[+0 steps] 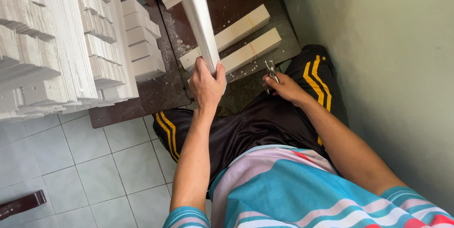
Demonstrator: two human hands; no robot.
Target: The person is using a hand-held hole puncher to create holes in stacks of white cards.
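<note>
Two hands logged: our left hand (206,86) clamped on white strips (198,17), long axis toward twelve o'clock; our right hand (283,87), at three o'clock, closed around metal pliers (271,70).

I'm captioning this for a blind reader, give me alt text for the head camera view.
A seated person's left hand grips a stack of thin white sheets upright, while the right hand holds small metal pliers. Two pale wooden blocks lie ahead; more white stacks stand left.

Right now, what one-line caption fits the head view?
Seated person's left hand lifts a stack of white strips while the right hand holds metal pliers above two wooden blocks.
</note>
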